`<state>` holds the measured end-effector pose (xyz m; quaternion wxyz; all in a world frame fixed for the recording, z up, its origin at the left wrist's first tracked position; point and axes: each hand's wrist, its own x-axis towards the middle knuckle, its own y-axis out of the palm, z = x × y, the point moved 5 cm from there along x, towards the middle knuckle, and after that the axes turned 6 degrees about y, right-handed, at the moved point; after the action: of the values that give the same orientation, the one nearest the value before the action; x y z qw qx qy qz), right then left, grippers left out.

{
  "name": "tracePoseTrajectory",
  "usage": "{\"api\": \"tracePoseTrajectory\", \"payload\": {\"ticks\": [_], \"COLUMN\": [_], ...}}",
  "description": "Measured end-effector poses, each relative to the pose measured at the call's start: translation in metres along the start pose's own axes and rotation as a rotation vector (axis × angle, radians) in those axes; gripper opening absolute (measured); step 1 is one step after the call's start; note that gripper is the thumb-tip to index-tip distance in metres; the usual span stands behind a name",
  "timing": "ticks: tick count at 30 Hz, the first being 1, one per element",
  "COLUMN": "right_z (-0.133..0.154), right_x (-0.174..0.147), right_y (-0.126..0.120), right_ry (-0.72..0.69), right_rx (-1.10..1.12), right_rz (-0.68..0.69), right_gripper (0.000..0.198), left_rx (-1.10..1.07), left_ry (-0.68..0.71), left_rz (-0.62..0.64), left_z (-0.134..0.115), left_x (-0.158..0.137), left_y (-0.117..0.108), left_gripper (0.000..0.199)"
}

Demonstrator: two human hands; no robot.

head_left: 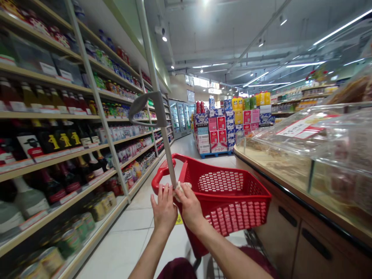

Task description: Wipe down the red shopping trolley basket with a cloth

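A supermarket aisle with a pale tiled floor [133, 221] runs between bottle-lined shelves [46, 152] on the left and a glass-topped counter [276, 164] on the right, with stacked drink cartons [218, 135] farther off. Between them, directly in front of the person, stands a red shopping cart [232, 199], a glossy plastic tub whose flared sides are pierced by rows of small openings; its far wall shows pale light through a honeycomb-like grid, its near wall pinkish gaps. A thick, rounded red handle [158, 177] loops out at the left end. Beside it, a slim metal pole [169, 161] rises at a tilt, carrying a grey plastic loop [159, 108]. The left hand [164, 207] lies open, fingers nearly straight, near the pole's foot. The right hand [189, 205], fingers bent, holds a bunched, off-white cloth [180, 190] against the cart's rim.
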<state>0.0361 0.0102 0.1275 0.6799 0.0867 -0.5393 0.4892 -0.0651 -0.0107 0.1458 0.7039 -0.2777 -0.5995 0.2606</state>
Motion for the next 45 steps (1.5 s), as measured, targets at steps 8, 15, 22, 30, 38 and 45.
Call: {"api": "tracePoseTrajectory", "payload": {"ticks": [8, 15, 22, 30, 38, 45], "right_z": [-0.072, 0.074, 0.055, 0.066, 0.024, -0.006], "right_x": [-0.025, 0.133, 0.072, 0.133, 0.038, -0.080], "right_y": [-0.048, -0.082, -0.043, -0.070, -0.042, 0.006], "right_ry": [0.120, -0.397, -0.865, -0.698, -0.617, -0.488], "right_rx": [-0.042, 0.062, -0.220, -0.266, -0.209, -0.133], "right_rz": [-0.053, -0.258, 0.124, -0.083, 0.090, 0.228], "right_gripper": [0.051, 0.037, 0.031, 0.036, 0.032, 0.031], "left_rx": [-0.056, -0.046, -0.154, -0.225, -0.243, -0.189], "left_ry": [0.037, -0.008, 0.031, 0.051, 0.058, 0.031], "left_rz": [0.014, 0.065, 0.060, 0.013, 0.036, 0.110], "left_z": [0.004, 0.028, 0.036, 0.037, 0.039, 0.038], "left_x": [-0.004, 0.013, 0.011, 0.012, 0.012, 0.011], "left_y": [-0.011, -0.018, -0.008, -0.004, -0.002, -0.005], "left_gripper": [0.056, 0.056, 0.060, 0.064, 0.062, 0.065]}}
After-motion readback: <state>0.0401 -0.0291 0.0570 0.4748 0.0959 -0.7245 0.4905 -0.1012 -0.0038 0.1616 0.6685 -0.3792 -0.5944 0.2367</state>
